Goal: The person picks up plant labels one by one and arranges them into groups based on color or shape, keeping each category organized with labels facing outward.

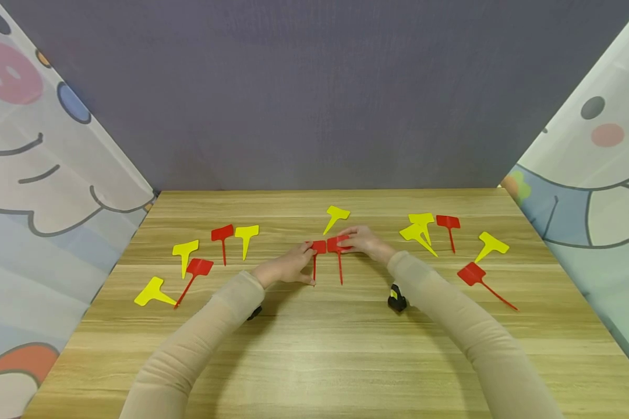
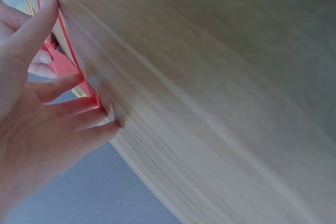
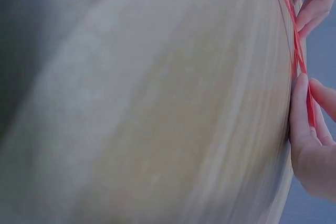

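Two red T-shaped plant labels lie side by side mid-table, stems toward me. On the left red plant label [image 1: 320, 248], my left hand [image 1: 289, 265] rests with fingers spread, fingertips at the head and thumb by the stem's tip. In the left wrist view those fingers [image 2: 68, 83] look nearly straight. My right hand [image 1: 368, 241] pinches the head of the right red plant label [image 1: 333, 244] between thumb and fingers. The right wrist view shows its red edge [image 3: 311, 109] between them. Beyond both hands lies a yellow plant label [image 1: 337, 215].
Several labels lie to the left, including a red one [image 1: 200, 267] and a yellow one [image 1: 154, 292]. More lie to the right, among them overlapping yellow ones [image 1: 415, 231] and a red one [image 1: 471, 273]. A grey panel [image 1: 325, 105] rises behind the wooden table [image 1: 314, 361].
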Demonstrator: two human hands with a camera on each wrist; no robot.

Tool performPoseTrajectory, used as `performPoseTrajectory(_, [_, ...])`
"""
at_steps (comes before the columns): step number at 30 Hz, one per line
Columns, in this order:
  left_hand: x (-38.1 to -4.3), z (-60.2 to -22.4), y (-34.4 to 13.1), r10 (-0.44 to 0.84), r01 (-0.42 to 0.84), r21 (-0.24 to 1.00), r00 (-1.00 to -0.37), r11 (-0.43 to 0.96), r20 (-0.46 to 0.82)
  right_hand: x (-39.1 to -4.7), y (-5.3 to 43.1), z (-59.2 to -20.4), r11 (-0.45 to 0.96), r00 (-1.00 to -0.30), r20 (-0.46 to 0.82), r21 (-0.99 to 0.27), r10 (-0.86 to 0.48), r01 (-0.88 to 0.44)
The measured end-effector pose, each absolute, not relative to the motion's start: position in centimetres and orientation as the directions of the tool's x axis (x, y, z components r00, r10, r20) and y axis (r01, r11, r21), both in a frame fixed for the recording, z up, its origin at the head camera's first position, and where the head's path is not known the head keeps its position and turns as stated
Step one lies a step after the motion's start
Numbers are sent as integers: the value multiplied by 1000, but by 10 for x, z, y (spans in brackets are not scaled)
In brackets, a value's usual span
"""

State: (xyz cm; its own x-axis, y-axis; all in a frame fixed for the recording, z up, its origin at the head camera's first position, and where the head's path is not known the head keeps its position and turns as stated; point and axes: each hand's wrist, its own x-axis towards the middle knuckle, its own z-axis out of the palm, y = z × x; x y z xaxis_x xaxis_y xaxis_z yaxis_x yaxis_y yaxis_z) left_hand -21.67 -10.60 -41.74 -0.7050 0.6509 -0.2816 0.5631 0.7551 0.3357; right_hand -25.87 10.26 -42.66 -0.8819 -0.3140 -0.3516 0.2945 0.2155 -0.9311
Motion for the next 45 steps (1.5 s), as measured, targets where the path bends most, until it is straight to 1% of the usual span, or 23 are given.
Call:
performPoseTrajectory(3, [-219,-420,-107,649,541,372,-701,754,-295,-253,100,-417,232,-881,-355,-928,-312,292])
performPoseTrajectory(6, [-222,-424,-109,663,543,399,-692,739,-285,-255,98,-419,279,-887,-364,-917,-285,286])
performPoseTrajectory(10, [-222,-425,-109,664,546,397,-692,738,-284,-266,98,-436,337,-904,-334,-911,-266,238])
performPoseTrajectory(11, [-221,-424,-109,664,550,389,-692,739,-284,-265,97,-437,350,-911,-310,-914,-272,206])
performPoseTrajectory(12, [-220,-422,-108,648,537,378,-700,754,-300,-273,100,-449,351,-917,-273,-922,-291,163])
performPoseTrajectory(14, [-218,-419,-107,644,545,354,-703,760,-301,-279,101,-457,407,-924,-243,-907,-296,108])
performPoseTrajectory(17, [-216,-416,-106,635,547,328,-708,770,-309,-283,101,-462,538,-938,-163,-843,-306,-29])
performPoseTrajectory(18, [-215,-415,-106,634,547,326,-709,771,-309,-287,101,-466,588,-942,-154,-807,-297,-54])
performPoseTrajectory(19, [-215,-415,-106,632,546,323,-710,773,-311,-280,98,-456,637,-947,-138,-766,-291,-84])
performPoseTrajectory(20, [-214,-415,-106,632,545,327,-711,772,-309,-286,101,-465,633,-946,-71,-758,-317,-155])
performPoseTrajectory(21, [-214,-414,-106,633,544,330,-710,772,-309,-289,102,-470,653,-946,-44,-734,-322,-188])
performPoseTrajectory(23, [-214,-415,-106,635,544,336,-709,769,-306,-298,104,-483,666,-941,-20,-712,-336,-223])
performPoseTrajectory(24, [-215,-415,-106,636,544,338,-709,768,-305,-306,106,-493,681,-943,-30,-700,-331,-217])
performPoseTrajectory(26, [-215,-415,-106,637,544,341,-709,767,-303,-325,112,-521,669,-937,26,-693,-349,-268])
performPoseTrajectory(27, [-215,-416,-106,639,545,341,-708,766,-301,-330,112,-527,694,-940,8,-673,-341,-258])
performPoseTrajectory(31, [-215,-416,-106,642,549,341,-708,763,-294,-357,121,-568,669,-922,86,-663,-377,-336])
performPoseTrajectory(33, [-214,-415,-106,644,552,340,-708,761,-291,-362,122,-575,678,-921,83,-652,-380,-339])
performPoseTrajectory(34, [-214,-415,-106,644,552,341,-708,761,-290,-362,121,-574,681,-920,56,-655,-389,-328])
performPoseTrajectory(35, [-214,-415,-106,644,552,342,-708,761,-290,-361,121,-572,688,-918,69,-641,-390,-340])
performPoseTrajectory(38, [-214,-415,-106,640,546,345,-710,763,-293,-353,117,-560,701,-914,73,-618,-400,-356])
performPoseTrajectory(40, [-214,-415,-106,638,541,348,-712,765,-295,-349,115,-553,708,-912,23,-622,-410,-334])
performPoseTrajectory(42, [-214,-415,-106,635,539,348,-713,767,-297,-353,116,-559,701,-909,46,-621,-414,-351])
performPoseTrajectory(45, [-214,-414,-106,637,541,347,-712,766,-296,-371,121,-583,696,-908,14,-637,-418,-331])
